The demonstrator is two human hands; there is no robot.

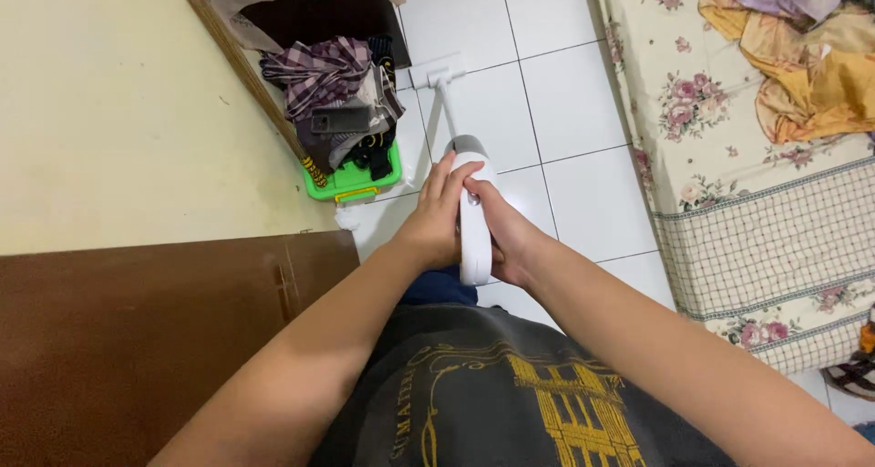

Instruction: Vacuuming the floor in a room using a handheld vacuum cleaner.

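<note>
Grip: left hand (436, 221) and right hand (507, 232), both wrapped about the white handle of a stick vacuum cleaner (474, 221), fingers pressed closed round it from either side; the right thumb lies along the top of the handle.

Held item: vacuum cleaner, white body with a grey cap, slim wand running away from the person to a flat white floor head (437, 71). The head rests on the white tiled floor (565, 93), near the edge of a heap of clothes.

Adjacent, left: green plastic basket (351, 183) piled with dark and checked laundry (333, 84), standing against the cream wall (100, 102). Brown wooden panel (137, 330) at the lower left.

Adjacent, right: mattress with floral sheet (720, 148) along the floor's right edge, yellow cloth (811, 75) bunched on it.

Progress: head set down at the far end of the floor strip; whether the tiles are cleaned already cannot be judged, as no dust or track shows at this distance.
</note>
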